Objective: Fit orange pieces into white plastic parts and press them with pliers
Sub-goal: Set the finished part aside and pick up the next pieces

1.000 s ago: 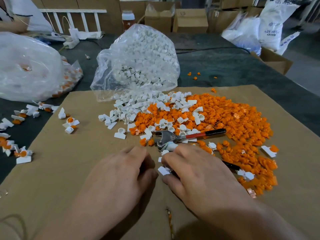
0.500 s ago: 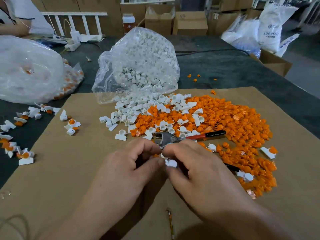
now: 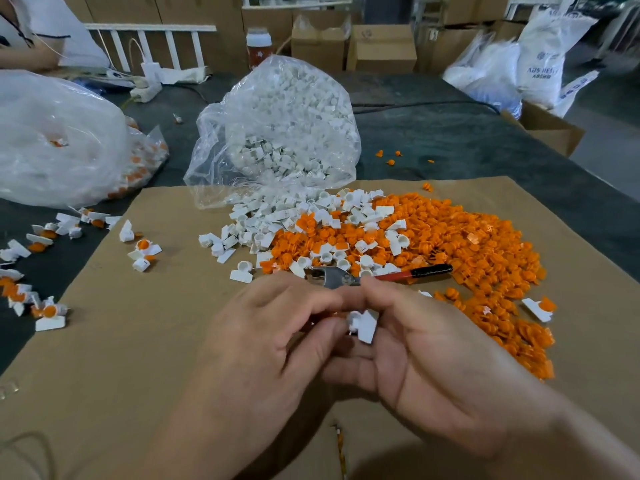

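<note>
My right hand (image 3: 433,358) holds a white plastic part (image 3: 362,325) between thumb and fingers above the cardboard. My left hand (image 3: 277,341) meets it fingertip to fingertip, its thumb and forefinger pinching a small orange piece that is almost wholly hidden. Just beyond my fingers lie the pliers (image 3: 337,277), jaws to the left and red-and-black handle (image 3: 415,271) to the right, untouched. A large heap of orange pieces (image 3: 450,244) spreads to the right, with loose white parts (image 3: 294,216) mixed in at its left.
The brown cardboard sheet (image 3: 138,341) covers the dark table. A clear bag of white parts (image 3: 287,133) lies behind the heap and another clear bag (image 3: 52,140) at far left. Fitted white-and-orange parts (image 3: 45,311) are scattered at the left edge. Boxes and sacks stand behind.
Both hands have risen from the cardboard and come together. The white part, flat by my right fingers a second ago, is now held up between them. The pliers have not moved.
</note>
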A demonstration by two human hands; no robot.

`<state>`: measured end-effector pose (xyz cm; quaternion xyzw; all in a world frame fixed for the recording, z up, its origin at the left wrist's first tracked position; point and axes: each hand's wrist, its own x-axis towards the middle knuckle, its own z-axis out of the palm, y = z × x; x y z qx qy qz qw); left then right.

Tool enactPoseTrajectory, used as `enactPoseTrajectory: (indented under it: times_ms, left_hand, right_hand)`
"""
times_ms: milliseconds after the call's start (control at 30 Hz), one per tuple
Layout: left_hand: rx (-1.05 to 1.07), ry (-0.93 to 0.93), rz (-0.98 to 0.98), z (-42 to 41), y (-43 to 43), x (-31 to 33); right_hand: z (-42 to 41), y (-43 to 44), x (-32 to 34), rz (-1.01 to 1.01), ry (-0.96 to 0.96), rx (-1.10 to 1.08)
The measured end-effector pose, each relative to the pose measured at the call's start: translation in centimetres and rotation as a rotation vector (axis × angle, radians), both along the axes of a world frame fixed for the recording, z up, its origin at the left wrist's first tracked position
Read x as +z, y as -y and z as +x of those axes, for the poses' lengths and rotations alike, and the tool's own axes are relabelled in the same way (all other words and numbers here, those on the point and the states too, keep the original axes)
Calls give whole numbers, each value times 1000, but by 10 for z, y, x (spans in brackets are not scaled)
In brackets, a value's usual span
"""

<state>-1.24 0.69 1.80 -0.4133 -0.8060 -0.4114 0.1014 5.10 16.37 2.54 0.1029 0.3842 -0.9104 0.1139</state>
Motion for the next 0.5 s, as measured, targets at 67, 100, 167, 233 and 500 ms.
enactPoseTrajectory:
  times_ms: [67, 100, 167, 233, 500]
  left_hand:
    - [-19, 51, 13, 1, 2, 2]
    - [-16, 71, 23, 2, 3, 2]
    - [-3, 98, 46, 4, 3, 2]
    - [21, 124, 56, 5, 3, 0]
    - [-5, -47, -15, 3, -2, -9]
  right_hand:
    - [1, 0, 1, -6, -44, 38]
    - [2, 0, 1, -5, -59, 43]
    - [2, -1, -1, -11, -67, 17]
    - [1, -2, -2, -35, -63, -8]
    - [-1, -1, -4, -60, -70, 44]
